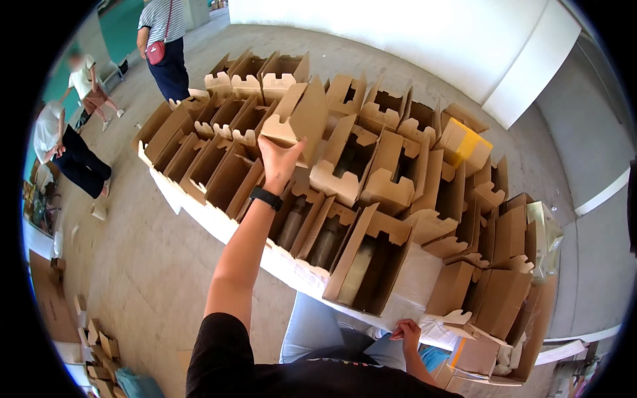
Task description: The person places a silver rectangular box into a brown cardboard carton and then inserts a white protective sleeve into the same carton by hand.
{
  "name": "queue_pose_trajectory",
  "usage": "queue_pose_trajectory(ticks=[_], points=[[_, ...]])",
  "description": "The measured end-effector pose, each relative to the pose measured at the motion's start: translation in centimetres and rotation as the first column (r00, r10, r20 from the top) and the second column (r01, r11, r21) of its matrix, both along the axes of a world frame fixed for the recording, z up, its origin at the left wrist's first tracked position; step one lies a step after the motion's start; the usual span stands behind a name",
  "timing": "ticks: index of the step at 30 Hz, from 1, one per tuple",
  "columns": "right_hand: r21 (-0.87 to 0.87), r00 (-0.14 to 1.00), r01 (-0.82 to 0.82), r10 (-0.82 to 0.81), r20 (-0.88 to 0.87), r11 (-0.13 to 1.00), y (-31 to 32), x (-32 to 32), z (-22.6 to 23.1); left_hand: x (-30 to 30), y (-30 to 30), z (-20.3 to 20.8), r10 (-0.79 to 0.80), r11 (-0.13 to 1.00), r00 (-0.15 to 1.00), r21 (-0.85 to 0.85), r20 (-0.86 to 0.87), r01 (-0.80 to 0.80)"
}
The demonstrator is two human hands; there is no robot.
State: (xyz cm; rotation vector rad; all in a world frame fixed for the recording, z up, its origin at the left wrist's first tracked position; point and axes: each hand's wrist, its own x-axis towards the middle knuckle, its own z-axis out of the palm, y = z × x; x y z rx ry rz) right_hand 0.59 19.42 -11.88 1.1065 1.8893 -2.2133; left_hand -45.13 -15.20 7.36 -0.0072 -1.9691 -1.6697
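Note:
With my left arm reaching out over the table, my left hand (280,159) grips the near end of a closed brown cardboard box (290,113), thumb on one side and fingers on the other. The box is tilted and stands above the open boxes around it. Just in front of me is an open cardboard box (368,268) with a pale cylinder inside. Two narrower boxes beside it hold dark glass-like cylinders (325,242). Low by the table's near edge, my right hand (407,328) has its fingers curled together; whether anything is in them is hidden.
Rows of open cardboard boxes (225,176) crowd the white-covered table (417,278). One box at the far right has a yellow strip (472,140). A larger carton (531,331) stands at the near right. Several people are on the left, one in a striped shirt (159,23).

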Motion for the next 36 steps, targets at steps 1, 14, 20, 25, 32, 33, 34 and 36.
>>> queue_pose_trajectory(ticks=[1, 14, 20, 25, 32, 33, 34, 36], points=[[-0.002, 1.0, 0.006, -0.006, -0.004, 1.0, 0.0, 0.0, 0.0, -0.8, 0.5, -0.8, -0.003, 0.999, 0.997, -0.053, 0.073, 0.007], [-0.004, 0.996, 0.069, -0.068, 0.057, 0.998, -0.2, -0.4, 0.5, -6.4, -3.8, -3.6, -0.305, 0.823, 0.865, 0.568, 0.4, 0.027], [-0.012, 0.994, 0.102, -0.102, 0.049, 0.995, -0.2, -0.5, 0.5, -11.7, -5.2, -7.0, -0.373, 0.688, 0.716, 0.694, 0.59, -0.212], [0.002, 0.996, 0.083, -0.083, 0.043, 0.997, -0.3, -0.4, 0.5, -14.4, -7.4, -12.1, -0.437, 0.66, 0.699, 0.73, 0.566, -0.178], [-0.006, 0.996, 0.085, -0.085, 0.01, 0.996, -0.1, -0.2, 0.2, -11.5, -6.6, -8.0, -0.427, 0.666, 0.727, 0.731, 0.537, -0.148], [-0.003, 0.996, 0.092, -0.093, -0.008, 0.996, -0.3, -0.1, 0.0, -10.5, -5.9, -6.2, -0.371, 0.684, 0.733, 0.701, 0.571, -0.2], [0.003, 0.996, 0.091, -0.091, -0.018, 0.996, -0.3, -0.1, 0.0, -10.2, -5.9, -5.7, -0.374, 0.674, 0.757, 0.718, 0.536, -0.175], [0.01, 0.996, 0.08, -0.08, -0.03, 0.997, -0.3, 0.0, 0.1, -8.5, -6.0, -4.0, -0.372, 0.656, 0.799, 0.743, 0.472, -0.134]])
